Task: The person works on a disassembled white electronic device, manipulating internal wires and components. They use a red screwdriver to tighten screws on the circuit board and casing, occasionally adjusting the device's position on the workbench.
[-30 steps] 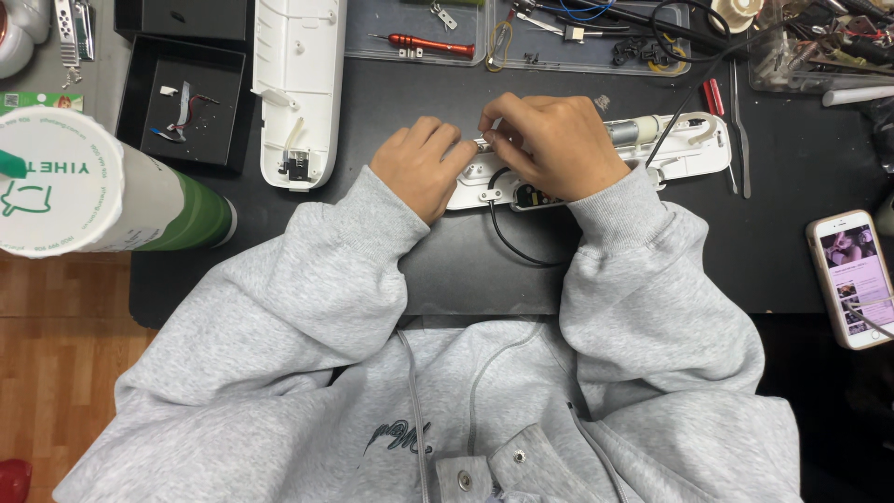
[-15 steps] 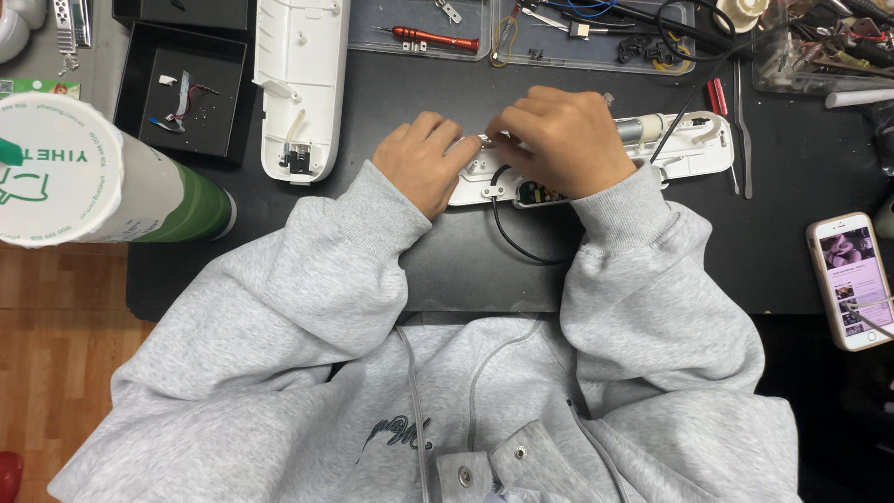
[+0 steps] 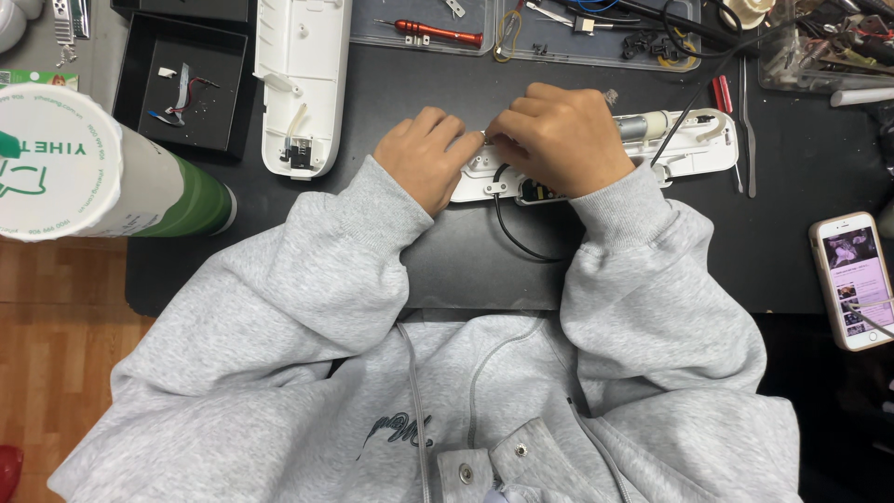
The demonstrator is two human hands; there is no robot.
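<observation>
mat: black work mat (image 3: 447, 270) covers the bench; everything i handle lies on it.
white shell: a long white plastic housing half (image 3: 300, 84) lies far left, open side up, well apart from my hands.
open device: the white opened device body (image 3: 694, 154) lies across the middle of the mat, running left to right, its near-left end under both my hands. i judge it light, stiff and thin-walled, easy to crack if levered. the small motor (image 3: 643, 126) and clear tubing inside look delicate, so best gripped by the outer edges, not the innards.
left hand: my left hand (image 3: 424, 158) has its fingers curled down on the left end of the body, pinning it. what the tips pinch i cannot tell.
right hand: my right hand (image 3: 559, 140) is bunched over the middle, fingertips meeting the left's. whatever small part it may hold is hidden.
black cable: a thin black cable (image 3: 510, 233) loops out toward me from beneath my right hand; soft, and would snag if tugged.
phone: a phone (image 3: 852, 279) lies near right.
</observation>
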